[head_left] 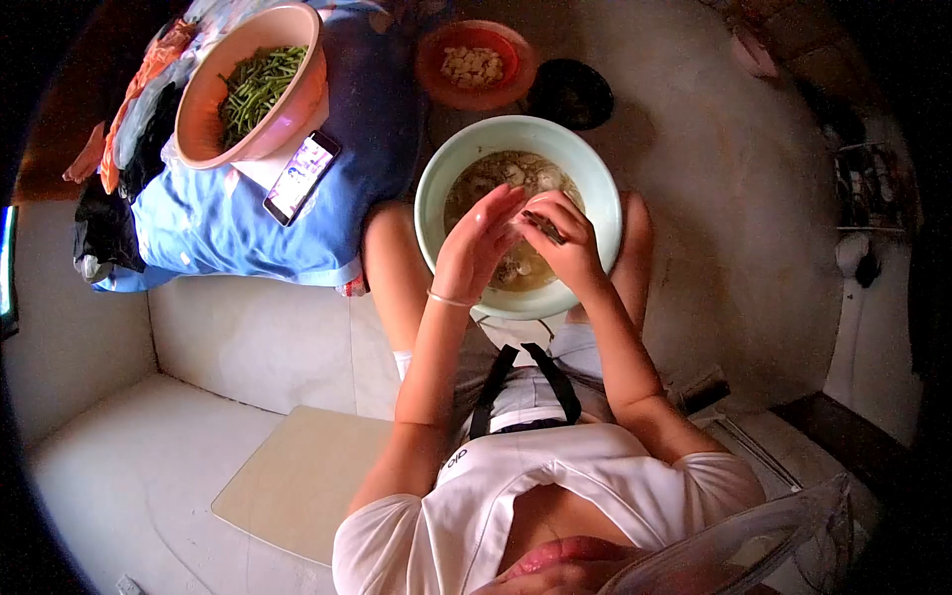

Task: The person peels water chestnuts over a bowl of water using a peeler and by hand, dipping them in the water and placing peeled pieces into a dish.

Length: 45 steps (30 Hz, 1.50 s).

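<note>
Both my hands are over a pale green basin (433, 178) that stands between my knees. In it is murky brownish water (531, 273) with several pale pieces I cannot identify. My left hand (481, 241) is cupped, its fingers bent towards the other hand; whatever lies between its fingertips is too small to make out. My right hand (572, 243) has its fingers closed round a small dark, narrow piece (544, 227). The fingertips of both hands meet or nearly meet above the water.
On blue cloth (228, 238) at the left, a pink bowl (193, 124) holds cut green beans (260, 91); a lit phone (301, 178) lies beside it. Beyond the basin stand a reddish bowl (436, 87) of pale pieces and a black bowl (570, 94). A beige board (307, 481) lies lower left.
</note>
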### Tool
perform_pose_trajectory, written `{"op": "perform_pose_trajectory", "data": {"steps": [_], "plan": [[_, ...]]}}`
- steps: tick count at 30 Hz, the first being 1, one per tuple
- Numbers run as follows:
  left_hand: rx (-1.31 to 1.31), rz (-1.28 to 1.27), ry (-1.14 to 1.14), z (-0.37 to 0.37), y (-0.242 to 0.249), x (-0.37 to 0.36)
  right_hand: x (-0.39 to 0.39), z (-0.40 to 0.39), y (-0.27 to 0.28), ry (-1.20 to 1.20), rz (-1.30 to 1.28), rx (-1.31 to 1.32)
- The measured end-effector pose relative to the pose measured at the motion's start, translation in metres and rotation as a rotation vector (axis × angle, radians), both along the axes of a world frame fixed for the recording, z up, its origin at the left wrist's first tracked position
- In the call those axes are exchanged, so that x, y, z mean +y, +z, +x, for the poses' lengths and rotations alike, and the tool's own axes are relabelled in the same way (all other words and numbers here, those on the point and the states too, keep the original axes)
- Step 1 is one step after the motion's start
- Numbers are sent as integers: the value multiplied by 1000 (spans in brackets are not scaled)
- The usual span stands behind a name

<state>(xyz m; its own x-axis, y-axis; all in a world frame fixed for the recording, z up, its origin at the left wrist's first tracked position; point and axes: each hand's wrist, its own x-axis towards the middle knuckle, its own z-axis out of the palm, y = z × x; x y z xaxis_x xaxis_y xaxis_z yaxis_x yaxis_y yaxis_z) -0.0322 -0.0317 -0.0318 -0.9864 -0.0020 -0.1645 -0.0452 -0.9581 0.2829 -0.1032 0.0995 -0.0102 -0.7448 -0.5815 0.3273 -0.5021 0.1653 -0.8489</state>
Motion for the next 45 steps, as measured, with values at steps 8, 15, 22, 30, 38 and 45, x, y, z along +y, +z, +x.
{"op": "perform_pose_trajectory", "data": {"steps": [8,15,22,30,38,45], "plan": [[-28,-851,78,38,50,27,32,27,30,40,-122,175],[1,-736,91,46,52,39,50,47,44,53,-82,182],[-8,-307,157,48,52,42,71,54,66,398,-386,-897],[68,-369,155,54,49,41,55,59,74,445,-290,-990],[127,-679,264,53,50,41,52,59,70,510,-228,-1116],[157,-668,253,52,53,40,50,63,69,462,-277,-1173]]}}
